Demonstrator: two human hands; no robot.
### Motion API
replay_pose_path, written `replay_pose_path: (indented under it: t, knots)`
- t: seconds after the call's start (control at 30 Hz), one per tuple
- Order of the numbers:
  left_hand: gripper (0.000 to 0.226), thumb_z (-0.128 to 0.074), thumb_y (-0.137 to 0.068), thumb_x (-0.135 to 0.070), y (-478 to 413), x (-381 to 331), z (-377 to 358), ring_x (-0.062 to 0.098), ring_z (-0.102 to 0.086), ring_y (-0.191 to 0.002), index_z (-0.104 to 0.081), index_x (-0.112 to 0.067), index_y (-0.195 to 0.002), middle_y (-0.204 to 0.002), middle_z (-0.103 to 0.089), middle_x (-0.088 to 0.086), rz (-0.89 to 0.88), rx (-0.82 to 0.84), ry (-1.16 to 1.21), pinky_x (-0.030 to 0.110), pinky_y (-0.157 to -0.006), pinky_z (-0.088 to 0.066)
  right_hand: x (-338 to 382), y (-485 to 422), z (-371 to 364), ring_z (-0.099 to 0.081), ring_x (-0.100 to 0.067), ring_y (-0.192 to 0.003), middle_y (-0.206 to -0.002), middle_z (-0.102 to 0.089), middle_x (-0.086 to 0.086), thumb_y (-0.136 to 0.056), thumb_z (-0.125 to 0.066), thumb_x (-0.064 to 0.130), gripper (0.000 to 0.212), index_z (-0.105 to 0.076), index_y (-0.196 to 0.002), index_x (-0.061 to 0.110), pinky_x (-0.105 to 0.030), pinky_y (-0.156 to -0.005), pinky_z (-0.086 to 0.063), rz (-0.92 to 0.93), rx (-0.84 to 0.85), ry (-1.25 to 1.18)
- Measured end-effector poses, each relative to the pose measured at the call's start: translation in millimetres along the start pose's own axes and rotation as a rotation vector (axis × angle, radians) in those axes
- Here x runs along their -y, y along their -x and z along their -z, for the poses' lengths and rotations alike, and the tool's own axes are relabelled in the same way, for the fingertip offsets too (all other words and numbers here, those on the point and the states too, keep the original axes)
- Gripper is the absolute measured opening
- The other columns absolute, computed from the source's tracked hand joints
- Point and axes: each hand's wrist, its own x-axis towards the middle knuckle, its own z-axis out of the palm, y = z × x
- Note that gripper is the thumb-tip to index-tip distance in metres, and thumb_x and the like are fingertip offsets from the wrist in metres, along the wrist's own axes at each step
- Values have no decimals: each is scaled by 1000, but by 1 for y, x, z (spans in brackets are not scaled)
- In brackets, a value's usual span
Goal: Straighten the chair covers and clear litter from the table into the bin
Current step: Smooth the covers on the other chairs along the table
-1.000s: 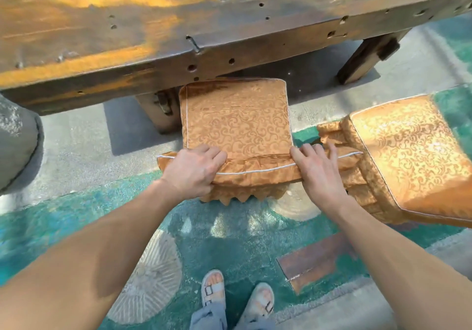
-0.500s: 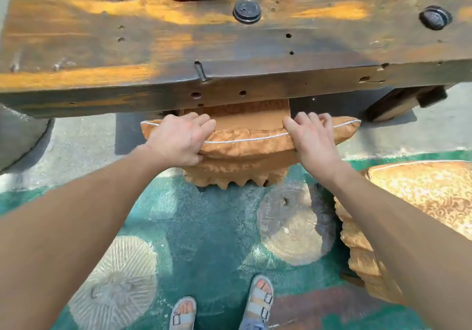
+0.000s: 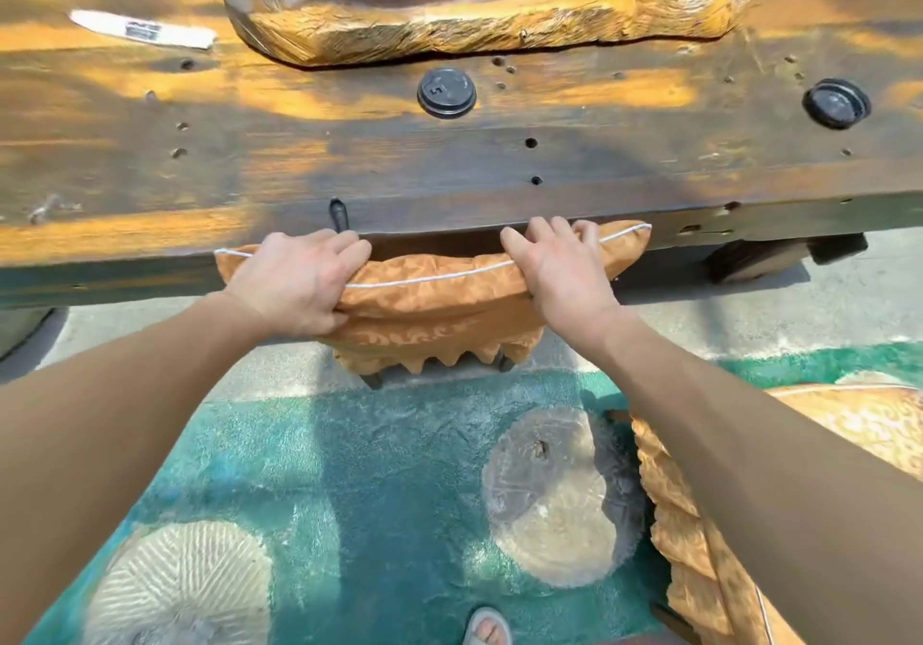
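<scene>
Both arms reach forward from the lower corners, nearly straight, with the forearms bare; they come closer together towards the chair cover point(image 3: 439, 295), which is orange with a white piped edge. The seat under this cover is pushed mostly beneath the table point(image 3: 349, 170), so only the front band and the fringe show; the fringe hangs down below the hands.

The left hand point(image 3: 294, 285) holds the left part of the front edge; its fingers curl over the top towards the table edge, and the thumb presses the cloth from below, so the fabric is bunched there. The right hand point(image 3: 559, 275) grips the right part in the same manner; its knuckles are raised and the fingers hook over the piping. The two hands are apart, and the piping sags between them.

On the table lie a white wrapper point(image 3: 142, 29) at the far left, a black lid point(image 3: 446, 93) near the middle and a second black lid point(image 3: 836, 104) at the right; a rough wood slab point(image 3: 489, 10) stands behind them. A second chair cover point(image 3: 699, 544) is at the lower right, on the green painted floor point(image 3: 374, 469).
</scene>
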Motion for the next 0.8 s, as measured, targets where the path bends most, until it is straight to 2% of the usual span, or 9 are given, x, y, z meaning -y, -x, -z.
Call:
replay_pose_path:
  t: [0.23,0.47,0.63,0.73,0.8]
  knots:
    - [54,-76,-67,-48,-1,-3,3,22,-59,-85,-39,-24,-98,-92,-57,-4,20,27,-12,30,-50,-33,0,1,4,-51,-34,-100,-101,-55,-10,-63,-63,-14,61,-51,-113,20,-49,-92,-31,-10,5,-26]
    - [57,-78,-68,-51,-3,-5,4,23,-58,-88,-38,-25,-99,-94,-55,-4,58,28,-2,34,-54,-38,0,1,6,-50,-35,-104,-106,-54,-11,-63,-60,-16,64,-49,-116,20,-50,-96,-30,-5,26,-41]
    - [57,-80,-66,-48,-2,-6,4,26,-61,-91,-42,-23,-100,-95,-57,-1,83,62,7,35,-55,-41,0,1,9,-47,-36,-114,-115,-53,-11,-71,-59,-12,64,-46,-124,23,-53,-101,-29,1,75,-35]
    - [49,-78,-69,-35,-1,-28,13,30,-58,-93,-43,-20,-100,-95,-54,2,255,58,57,41,-65,-45,6,8,18,-41,-37,-130,-129,-50,-14,-76,-58,-10,71,-41,-137,23,-58,-118,-17,-95,135,-31]
    - [49,-74,-71,-23,1,-54,16,38,-56,-103,-47,-16,-111,-107,-59,10,412,81,61,49,-86,-45,17,21,21,-30,-37,-143,-144,-43,-16,-80,-56,-6,78,-30,-149,19,-62,-121,-8,-171,175,-25]
